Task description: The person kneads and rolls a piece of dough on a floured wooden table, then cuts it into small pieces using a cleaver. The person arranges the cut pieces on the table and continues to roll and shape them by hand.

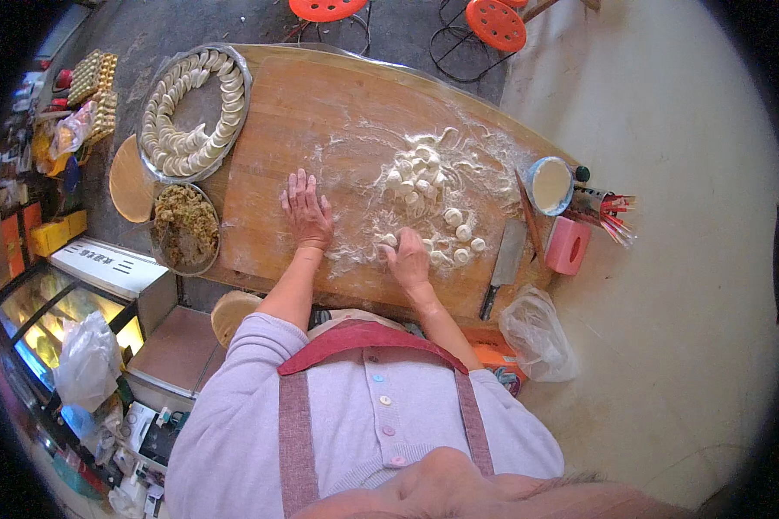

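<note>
My left hand (307, 211) lies palm down on a floured wooden board (266, 130), fingers slightly spread, holding nothing. To its right, my right hand (410, 263) is low over the board with curled fingers. Its thumb and fingers are at a small white dough piece (387, 239); whether they grip it is hidden by the hand. More dough pieces (462, 232) lie just right of that hand, some flattened into thick rounds. Beyond it, a floury heap of cut dough pieces (418, 174) sits amid loose flour.
A round tray (245, 84) of folded dumplings and a metal bowl of chopped filling (185, 224) stand left. On the right are a cleaver (509, 253), a rolling pin (530, 211), a bowl of flour (552, 186), a pink tissue box (567, 245) and a chopstick holder (587, 201).
</note>
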`<state>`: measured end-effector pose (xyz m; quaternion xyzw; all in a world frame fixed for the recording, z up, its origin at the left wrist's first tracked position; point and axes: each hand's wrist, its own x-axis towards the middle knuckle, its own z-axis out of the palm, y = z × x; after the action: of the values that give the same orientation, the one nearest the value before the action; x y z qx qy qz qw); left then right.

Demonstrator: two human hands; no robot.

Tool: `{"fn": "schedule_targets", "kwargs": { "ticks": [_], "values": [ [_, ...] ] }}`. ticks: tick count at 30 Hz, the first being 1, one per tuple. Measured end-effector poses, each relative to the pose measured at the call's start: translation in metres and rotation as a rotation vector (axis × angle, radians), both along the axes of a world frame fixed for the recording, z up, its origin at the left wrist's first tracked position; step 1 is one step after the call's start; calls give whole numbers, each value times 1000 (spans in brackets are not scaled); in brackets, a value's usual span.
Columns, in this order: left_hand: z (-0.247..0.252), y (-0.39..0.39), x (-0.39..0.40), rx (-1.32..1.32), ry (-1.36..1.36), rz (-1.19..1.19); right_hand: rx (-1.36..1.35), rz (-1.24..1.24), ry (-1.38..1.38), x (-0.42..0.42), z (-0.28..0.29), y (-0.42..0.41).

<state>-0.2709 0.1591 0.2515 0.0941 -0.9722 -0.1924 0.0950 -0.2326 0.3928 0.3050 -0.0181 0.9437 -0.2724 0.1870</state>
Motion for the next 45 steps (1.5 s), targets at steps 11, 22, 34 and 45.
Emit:
{"fn": "schedule_targets", "kwargs": {
  "ticks": [11, 22, 34, 45],
  "values": [
    [3, -1, -4, -2, 24, -3, -47, 495, 305, -51, -34, -42],
    [-5, -1, 0, -19, 24, 3, -744, 50, 126, -67, -29, -18],
    [-4, -2, 3, 1, 30, 1, -63, 436, 584, -18, -12, 75],
    [-3, 0, 1, 13, 27, 3, -183, -131, 150, 2, -25, 13]
  ]
}}
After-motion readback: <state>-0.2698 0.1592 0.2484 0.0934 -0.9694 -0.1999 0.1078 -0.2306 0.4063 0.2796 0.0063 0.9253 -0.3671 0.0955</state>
